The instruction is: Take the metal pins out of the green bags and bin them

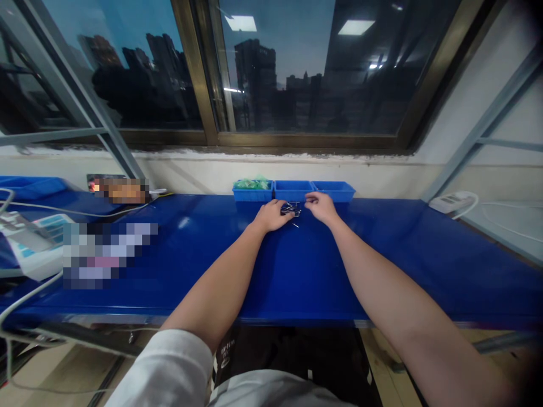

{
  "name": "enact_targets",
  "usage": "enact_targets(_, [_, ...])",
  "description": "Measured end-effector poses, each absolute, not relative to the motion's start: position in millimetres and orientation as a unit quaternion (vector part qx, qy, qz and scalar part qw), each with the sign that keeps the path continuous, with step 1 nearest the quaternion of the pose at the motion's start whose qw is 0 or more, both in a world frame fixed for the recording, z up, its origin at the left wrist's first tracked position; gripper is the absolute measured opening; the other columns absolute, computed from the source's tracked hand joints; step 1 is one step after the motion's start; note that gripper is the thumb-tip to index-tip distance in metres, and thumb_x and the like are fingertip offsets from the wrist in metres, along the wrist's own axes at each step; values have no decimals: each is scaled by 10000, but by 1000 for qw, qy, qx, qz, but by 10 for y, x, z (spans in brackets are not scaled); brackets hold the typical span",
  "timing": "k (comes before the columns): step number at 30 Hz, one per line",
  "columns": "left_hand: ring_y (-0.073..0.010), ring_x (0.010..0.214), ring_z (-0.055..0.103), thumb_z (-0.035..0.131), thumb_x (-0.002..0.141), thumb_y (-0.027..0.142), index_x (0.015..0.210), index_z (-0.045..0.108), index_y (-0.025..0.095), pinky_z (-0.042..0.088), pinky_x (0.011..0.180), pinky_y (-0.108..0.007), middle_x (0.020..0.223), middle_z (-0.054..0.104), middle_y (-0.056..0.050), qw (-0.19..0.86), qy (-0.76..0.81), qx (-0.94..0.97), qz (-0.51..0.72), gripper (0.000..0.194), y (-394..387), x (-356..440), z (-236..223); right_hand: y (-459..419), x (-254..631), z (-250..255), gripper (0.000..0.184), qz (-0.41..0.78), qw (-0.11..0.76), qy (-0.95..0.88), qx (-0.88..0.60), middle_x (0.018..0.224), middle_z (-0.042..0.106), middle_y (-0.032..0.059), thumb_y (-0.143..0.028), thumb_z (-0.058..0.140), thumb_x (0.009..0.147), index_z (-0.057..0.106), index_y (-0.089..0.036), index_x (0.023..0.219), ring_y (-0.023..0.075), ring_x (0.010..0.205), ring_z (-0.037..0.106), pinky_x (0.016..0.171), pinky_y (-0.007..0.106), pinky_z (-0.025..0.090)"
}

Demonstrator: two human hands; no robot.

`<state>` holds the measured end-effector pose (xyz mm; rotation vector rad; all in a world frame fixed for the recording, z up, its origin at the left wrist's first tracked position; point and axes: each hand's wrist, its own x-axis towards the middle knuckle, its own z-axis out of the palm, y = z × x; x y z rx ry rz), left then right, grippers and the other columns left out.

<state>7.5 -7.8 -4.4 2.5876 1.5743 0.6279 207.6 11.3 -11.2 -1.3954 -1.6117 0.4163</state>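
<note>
A small heap of thin, shiny metal pieces (291, 208) lies on the blue tabletop, too small to make out singly. My left hand (270, 216) rests at its left side, thumb and fingers apart around the heap's edge. One loose metal piece (296, 225) lies just in front. To the right of the heap is my right hand (321, 207), its fingertips drawn together in a pinch; whatever they hold, if anything, cannot be seen. Behind the hands stand three blue bins: the left bin (253, 195) holds green material, beside a middle bin (292, 195) and a right bin (339, 193).
The blue table (297, 282) runs up to a wall under a window (305, 73). A white device with cables (38, 243) and blurred-out items occupy the left side. Another blue tray (34, 185) is at far left. A white power strip (452, 201) sits at the right.
</note>
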Motion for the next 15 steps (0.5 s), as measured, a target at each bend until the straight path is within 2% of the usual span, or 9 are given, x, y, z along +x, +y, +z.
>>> enact_targets(3, [-302, 1311, 367, 472, 761, 697, 1331, 455, 257, 304, 1054, -415, 1417, 427, -93, 45, 505, 849, 149, 720, -109, 65, -28, 53, 1969, -118, 326, 119, 346, -747, -556, 940, 684, 73, -243, 664, 650, 701, -166, 965, 188, 856, 612, 841, 305, 461])
enact_targets(6, [-338, 1379, 230, 490, 679, 774, 1392, 370, 277, 209, 1088, -495, 1494, 299, -110, 67, 515, 848, 102, 878, -126, 54, -18, 11, 1901, -111, 291, 81, 283, -772, -563, 993, 669, 96, -300, 671, 682, 715, -176, 941, 216, 925, 596, 886, 324, 433])
enact_targets(10, [-336, 1394, 186, 454, 660, 814, 1430, 307, 246, 176, 1092, -521, 1510, 240, -149, 80, 509, 853, 88, 968, -118, 46, -37, -23, 1889, -88, 158, 82, 268, -787, -549, 921, 679, 75, -264, 641, 737, 722, -185, 848, 193, 873, 601, 863, 305, 430])
enact_targets(15, [-328, 1369, 263, 428, 692, 803, 1404, 351, 213, 213, 1087, -492, 1483, 305, -156, 57, 517, 847, 115, 928, -99, 58, -83, -38, 1913, -78, 86, 104, 285, -796, -524, 831, 689, 35, -193, 628, 751, 711, -194, 775, 154, 782, 606, 779, 261, 440])
